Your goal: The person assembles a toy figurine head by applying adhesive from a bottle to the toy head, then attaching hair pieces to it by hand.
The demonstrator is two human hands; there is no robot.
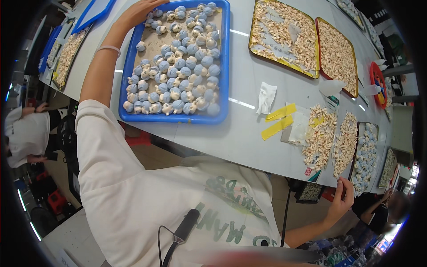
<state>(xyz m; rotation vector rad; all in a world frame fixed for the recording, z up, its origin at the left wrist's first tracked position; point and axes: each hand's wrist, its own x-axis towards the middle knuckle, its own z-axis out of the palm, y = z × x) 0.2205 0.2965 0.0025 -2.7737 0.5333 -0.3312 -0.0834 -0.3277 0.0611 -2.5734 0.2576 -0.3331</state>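
A blue tray point(174, 117) in front of me holds many small figure heads point(182, 71) in pale blue and cream, crowded toward its right and near sides. My left hand point(138, 14) reaches across the tray's far left corner, fingers stretched out beside the heads there. At the table's near right edge, my right hand point(340, 201) has thumb and fingertips pinched together; anything between them is too small to make out. Just beyond these fingertips lies a narrow heap of small cream pieces point(345, 144), with a wider heap point(321, 138) to its left.
Two yellow-edged trays point(318, 49) of cream pieces stand at the far right. Nearer are a white packet point(266, 98), yellow tape strips point(278, 127) and a white bottle point(332, 87). A dark tray of blue-cream pieces point(365, 153) lies right. People point(31, 133) are at both sides.
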